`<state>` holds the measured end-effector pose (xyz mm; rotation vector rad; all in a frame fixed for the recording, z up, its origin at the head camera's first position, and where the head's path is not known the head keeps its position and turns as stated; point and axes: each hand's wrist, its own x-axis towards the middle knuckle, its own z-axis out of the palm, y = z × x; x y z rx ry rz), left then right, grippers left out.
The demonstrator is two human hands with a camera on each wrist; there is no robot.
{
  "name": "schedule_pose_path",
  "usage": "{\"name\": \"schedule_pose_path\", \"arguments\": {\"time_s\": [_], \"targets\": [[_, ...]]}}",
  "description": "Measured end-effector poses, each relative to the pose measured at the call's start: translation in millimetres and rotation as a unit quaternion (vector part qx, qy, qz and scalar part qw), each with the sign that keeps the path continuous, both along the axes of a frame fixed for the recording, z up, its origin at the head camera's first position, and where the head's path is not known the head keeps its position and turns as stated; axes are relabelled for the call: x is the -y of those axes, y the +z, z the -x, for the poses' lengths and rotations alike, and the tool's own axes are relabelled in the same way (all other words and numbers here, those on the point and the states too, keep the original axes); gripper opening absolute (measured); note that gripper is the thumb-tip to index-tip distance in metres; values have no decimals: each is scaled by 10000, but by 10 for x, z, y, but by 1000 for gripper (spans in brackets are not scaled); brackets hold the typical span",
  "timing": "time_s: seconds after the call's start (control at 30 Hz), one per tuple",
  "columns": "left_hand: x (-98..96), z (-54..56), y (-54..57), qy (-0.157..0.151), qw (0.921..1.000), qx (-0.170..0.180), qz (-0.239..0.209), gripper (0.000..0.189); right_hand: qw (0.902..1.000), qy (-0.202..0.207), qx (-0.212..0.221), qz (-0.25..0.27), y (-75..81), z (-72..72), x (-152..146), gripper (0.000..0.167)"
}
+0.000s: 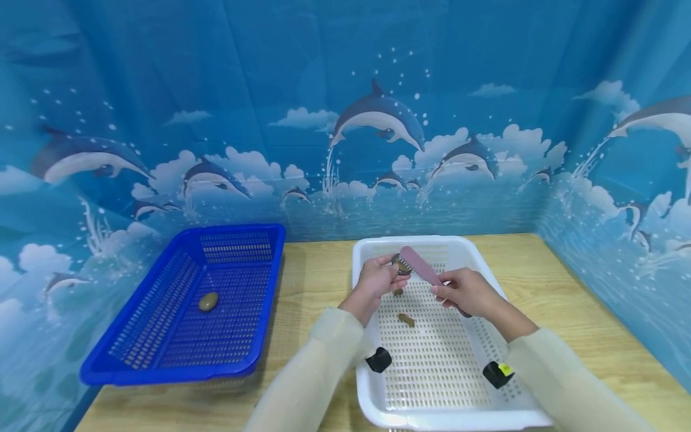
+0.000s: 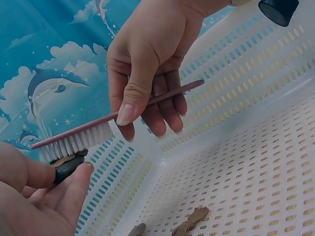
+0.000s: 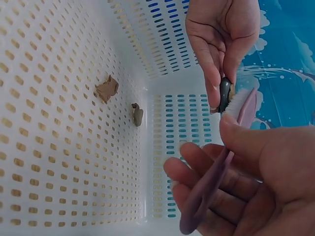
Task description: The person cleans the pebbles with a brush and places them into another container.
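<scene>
Over the far part of the white basket (image 1: pixel 432 372), my left hand (image 1: pixel 373 282) pinches a dark, smooth stone (image 2: pixel 69 168) with brown mud-like matter on one face. My right hand (image 1: pixel 468 293) grips the handle of a pink brush (image 1: pixel 421 266), thumb along it. In the left wrist view, the brush's white bristles (image 2: pixel 78 141) meet the stone's muddy face. Below, on the basket floor, lie a flat brown clump (image 3: pixel 107 88) and a small greyish stone (image 3: pixel 138 117) with a brown bit at its end.
To the left stands a blue basket (image 1: pixel 258 336) with one tan, oval stone (image 1: pixel 207 302) in it. Both baskets sit on a wooden table (image 1: pixel 310 288). A dolphin-print curtain (image 1: pixel 302 72) hangs behind and along the sides. Black wrist devices (image 1: pixel 379 359) show at both sleeves.
</scene>
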<state>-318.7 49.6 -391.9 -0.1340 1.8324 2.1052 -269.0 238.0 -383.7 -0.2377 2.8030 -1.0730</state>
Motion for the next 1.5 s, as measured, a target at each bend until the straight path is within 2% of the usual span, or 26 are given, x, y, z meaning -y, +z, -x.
{"name": "schedule_pose_path", "arguments": {"time_s": [0.13, 0.37, 0.63, 0.87, 1.1, 1.27, 1.4, 1.5], "targets": [[13, -5, -5, -108, 9999, -9, 21, 38, 9999, 79, -79, 21, 10, -10, 12, 33], [42, -26, -10, -504, 9985, -113, 174, 40, 9998, 104, -184, -7, 4, 11, 15, 33], [37, -20, -18, -664, 9974, -76, 286, 40, 9999, -100, -130, 41, -1, 26, 28, 33], [44, -18, 0, -526, 9984, -80, 191, 41, 9996, -231, -66, 174, 5, 36, 21, 36], [18, 5, 36, -51, 10000, -44, 74, 38, 9996, -214, -138, 146, 25, 26, 12, 35], [1, 19, 36, 137, 9999, -7, 62, 36, 9997, -221, -68, 35, 32, 17, 23, 38], [-3, 15, 25, 194, 9998, -19, -14, 37, 9999, -101, -73, -9, 12, 13, 17, 37], [0, 2, 10, 88, 10000, -31, 34, 38, 9998, 94, -198, -6, -9, 9, 6, 34]]}}
